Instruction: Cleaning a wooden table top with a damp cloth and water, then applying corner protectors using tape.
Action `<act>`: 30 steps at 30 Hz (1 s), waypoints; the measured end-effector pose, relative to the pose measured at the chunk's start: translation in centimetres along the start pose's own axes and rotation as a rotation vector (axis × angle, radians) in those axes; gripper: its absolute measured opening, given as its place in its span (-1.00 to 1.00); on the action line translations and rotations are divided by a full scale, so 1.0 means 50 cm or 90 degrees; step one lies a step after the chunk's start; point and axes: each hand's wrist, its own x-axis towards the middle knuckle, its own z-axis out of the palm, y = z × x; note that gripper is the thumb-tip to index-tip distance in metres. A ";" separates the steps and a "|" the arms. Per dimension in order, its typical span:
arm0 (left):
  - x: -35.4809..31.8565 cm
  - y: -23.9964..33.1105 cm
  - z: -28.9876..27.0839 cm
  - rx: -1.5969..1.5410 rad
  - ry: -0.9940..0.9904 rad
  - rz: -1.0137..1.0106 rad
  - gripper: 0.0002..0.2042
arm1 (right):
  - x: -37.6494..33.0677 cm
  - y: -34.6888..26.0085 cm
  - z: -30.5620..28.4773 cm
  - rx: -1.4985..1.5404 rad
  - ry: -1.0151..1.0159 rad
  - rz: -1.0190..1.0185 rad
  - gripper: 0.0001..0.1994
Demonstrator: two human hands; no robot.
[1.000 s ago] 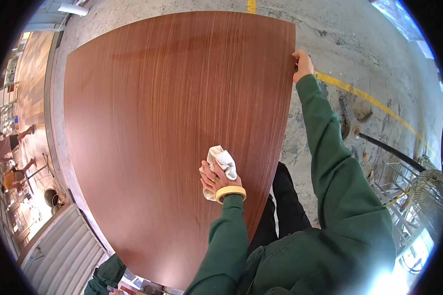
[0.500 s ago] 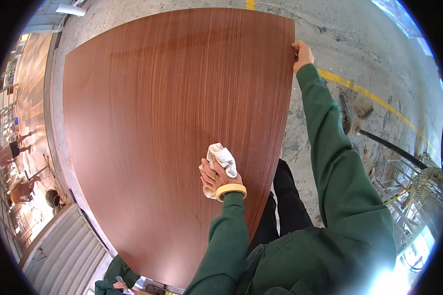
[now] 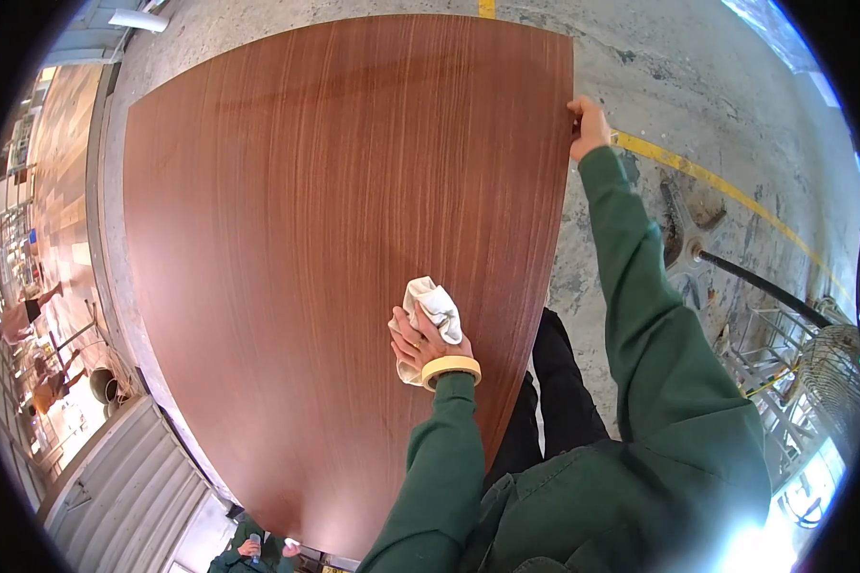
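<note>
A large reddish-brown wood-grain panel (image 3: pixel 334 210) fills the middle of the view. My left hand (image 3: pixel 420 342) lies on its face near the close right side, fingers bent over a crumpled off-white cloth (image 3: pixel 434 304) that bulges out past the knuckles. Around that wrist sits a roll of pale yellow tape (image 3: pixel 451 366), worn like a bangle. My right arm stretches to the far right, where my right hand (image 3: pixel 591 129) grips the panel's right edge a little below the corner. Some of its fingers are hidden at the edge.
A wire-caged fan (image 3: pixel 831 368) on a black pole with a metal base (image 3: pixel 688 253) stands to the right. A yellow line (image 3: pixel 707 177) crosses the concrete floor. A co-worker in green (image 3: pixel 248 544) is at the lower left, beside a corrugated grey panel (image 3: pixel 129 487).
My right hand has slid slightly nearer along the panel's edge. My left hand and the cloth have barely shifted. The co-worker at the lower left has moved to the right.
</note>
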 end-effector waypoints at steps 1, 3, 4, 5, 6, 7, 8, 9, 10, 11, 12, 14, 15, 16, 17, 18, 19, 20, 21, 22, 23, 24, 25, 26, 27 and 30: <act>-0.001 -0.003 -0.001 0.008 -0.010 -0.008 -0.19 | -0.026 0.012 -0.007 -0.024 0.016 -0.004 -0.88; 0.000 -0.006 0.000 0.014 -0.010 -0.010 -0.20 | -0.029 0.007 0.003 -0.007 0.015 0.009 -0.88; 0.000 -0.004 0.000 0.005 -0.004 -0.011 -0.20 | -0.029 -0.001 0.005 0.010 0.015 0.018 -0.88; 0.001 -0.006 0.000 0.000 0.002 -0.013 -0.21 | -0.032 -0.016 0.023 -0.003 0.048 -0.006 -0.88; 0.001 -0.008 -0.001 0.003 0.001 -0.014 -0.21 | -0.036 -0.030 0.044 -0.015 0.081 -0.029 -0.89; 0.002 0.001 0.001 -0.002 0.010 -0.005 -0.21 | -0.017 -0.036 0.039 -0.002 0.083 -0.019 -0.89; 0.002 0.005 0.001 -0.004 0.019 0.004 -0.22 | -0.012 -0.025 0.021 -0.003 0.086 -0.021 -0.89; 0.001 0.006 -0.002 -0.011 -0.007 -0.005 -0.22 | -0.013 -0.009 -0.002 -0.005 0.048 -0.009 -0.89; 0.000 0.005 0.000 -0.011 -0.009 -0.007 -0.22 | -0.016 0.008 -0.023 -0.006 0.010 0.003 -0.89; 0.001 -0.002 0.000 -0.005 -0.009 -0.011 -0.22 | -0.040 0.038 -0.026 -0.016 0.020 -0.012 -0.88; -0.001 -0.007 0.002 -0.004 -0.015 -0.017 -0.22 | -0.051 0.043 -0.027 -0.015 0.018 -0.010 -0.88; 0.001 -0.006 -0.001 -0.003 -0.012 -0.017 -0.22 | -0.066 0.040 -0.029 0.017 0.018 0.026 -0.88; 0.001 -0.005 -0.002 -0.002 -0.009 -0.017 -0.22 | -0.059 0.029 -0.014 0.002 0.015 0.001 -0.89; 0.000 0.000 -0.002 -0.004 -0.011 -0.015 -0.22 | -0.045 0.008 -0.002 0.001 0.023 -0.026 -0.89; 0.001 0.001 -0.002 -0.012 -0.004 -0.013 -0.21 | -0.041 -0.005 0.014 0.000 0.028 -0.048 -0.89; 0.001 0.003 -0.003 -0.021 0.003 -0.012 -0.19 | -0.044 -0.012 0.024 -0.006 0.050 -0.055 -0.89; -0.002 0.009 -0.004 -0.028 -0.009 -0.013 -0.20 | -0.042 -0.009 0.010 -0.007 0.053 -0.057 -0.89; -0.002 0.007 -0.004 -0.028 -0.008 -0.014 -0.20 | -0.036 -0.003 -0.013 0.019 -0.027 -0.014 -0.89; -0.001 0.005 -0.004 -0.032 0.000 -0.014 -0.20 | -0.034 0.002 -0.041 0.045 -0.108 0.027 -0.89; -0.002 0.015 0.001 -0.047 0.006 -0.011 -0.20 | -0.013 0.014 -0.103 0.039 -0.176 0.045 -0.87; -0.001 -0.003 0.003 -0.035 0.009 -0.018 -0.20 | -0.068 0.036 -0.105 -0.017 -0.090 0.025 -0.88; -0.002 -0.013 0.006 -0.007 0.005 -0.019 -0.21 | -0.139 0.042 -0.116 -0.077 -0.003 -0.003 -0.87; -0.004 -0.008 0.006 0.010 0.000 -0.015 -0.22 | -0.174 0.035 -0.142 -0.137 0.020 -0.046 -0.84; -0.004 -0.004 0.003 0.005 -0.001 -0.013 -0.21 | -0.201 0.031 -0.166 -0.198 0.043 -0.084 -0.81; -0.002 0.001 0.000 0.008 0.003 -0.012 -0.21 | -0.209 0.035 -0.196 -0.238 0.028 -0.075 -0.75; 0.000 0.008 0.004 -0.006 0.038 0.001 -0.24 | -0.298 0.029 -0.229 -0.388 -0.041 -0.090 -0.60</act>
